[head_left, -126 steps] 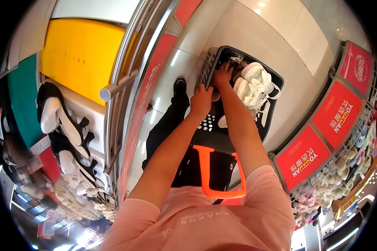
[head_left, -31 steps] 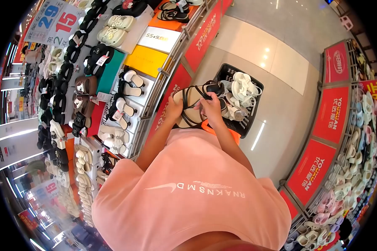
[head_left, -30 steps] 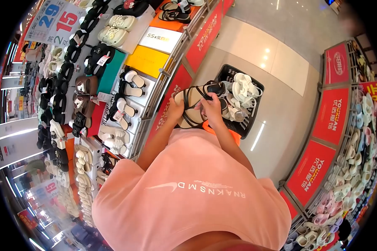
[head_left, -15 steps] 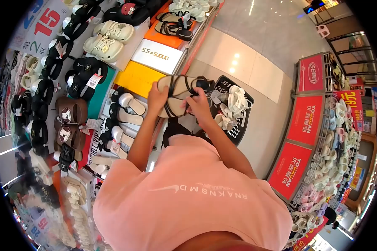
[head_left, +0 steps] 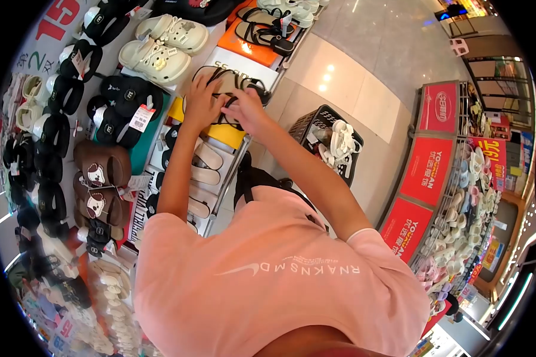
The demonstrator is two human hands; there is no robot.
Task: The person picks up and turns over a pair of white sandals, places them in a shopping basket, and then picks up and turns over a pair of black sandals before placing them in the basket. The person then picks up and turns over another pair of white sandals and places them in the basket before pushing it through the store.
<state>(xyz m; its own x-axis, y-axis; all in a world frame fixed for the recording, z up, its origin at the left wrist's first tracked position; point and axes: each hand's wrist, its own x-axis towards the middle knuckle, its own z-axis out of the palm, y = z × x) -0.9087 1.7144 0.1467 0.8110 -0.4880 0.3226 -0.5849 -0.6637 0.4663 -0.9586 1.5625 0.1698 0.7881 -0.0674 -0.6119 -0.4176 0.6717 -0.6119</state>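
Note:
A pair of black strappy sandals (head_left: 226,78) with beige soles is between my hands, over the yellow box (head_left: 227,136) and white box (head_left: 264,70) on the display shelf. My left hand (head_left: 202,106) grips the sandals at their left end, fingers bent over the soles. Near the heel end, my right hand (head_left: 246,110) has its fingers on the lower sandal's straps. My fingers hide parts of both sandals. Beyond them, another pair of black-strapped sandals (head_left: 263,37) rests on an orange box.
Cream clogs (head_left: 156,60) and black slippers (head_left: 122,113) with price tags line the shelf to the left. A black shopping basket (head_left: 352,171) holding white sandals (head_left: 343,140) stands on the floor to the right. Further right is a shoe rack with red panels (head_left: 424,169).
Both hands have carried the sandals left and forward, from beside the shelf edge to over the yellow and white boxes. My view has shifted, and more of the basket shows.

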